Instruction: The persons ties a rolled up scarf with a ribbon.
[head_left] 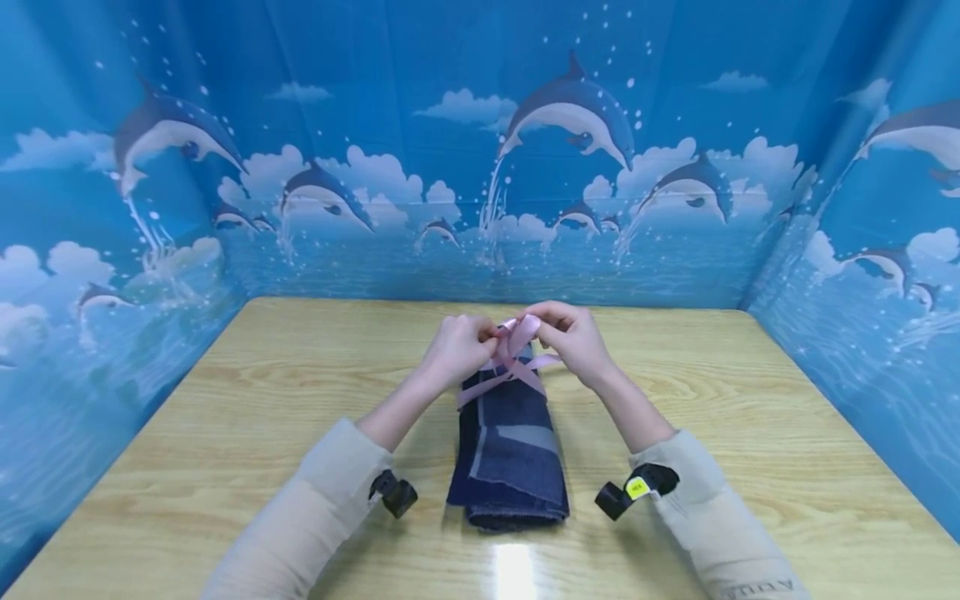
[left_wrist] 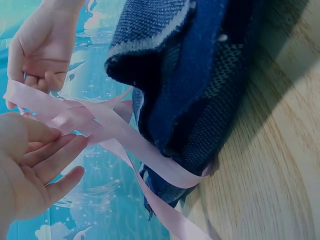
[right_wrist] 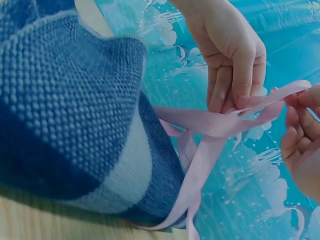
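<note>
A rolled dark blue knitted cloth [head_left: 517, 467] with grey-blue patches lies lengthwise on the table, its near end toward me. Round its far part runs a pink satin ribbon [head_left: 491, 385], crossed on top, with a loop raised above the roll. My left hand [head_left: 463, 346] pinches the ribbon between thumb and fingers at the left of the loop. On the other side, my right hand [head_left: 573, 340] pinches the loop's upper part with its fingertips. In the left wrist view, a loose ribbon tail [left_wrist: 172, 220] hangs down beside the cloth.
The wooden table [head_left: 262, 467] has its back edge against a blue dolphin-print curtain [head_left: 465, 267], which also rises along both sides. Black wrist cameras [head_left: 393, 493] sit on the light sleeves, either side of the roll's near end.
</note>
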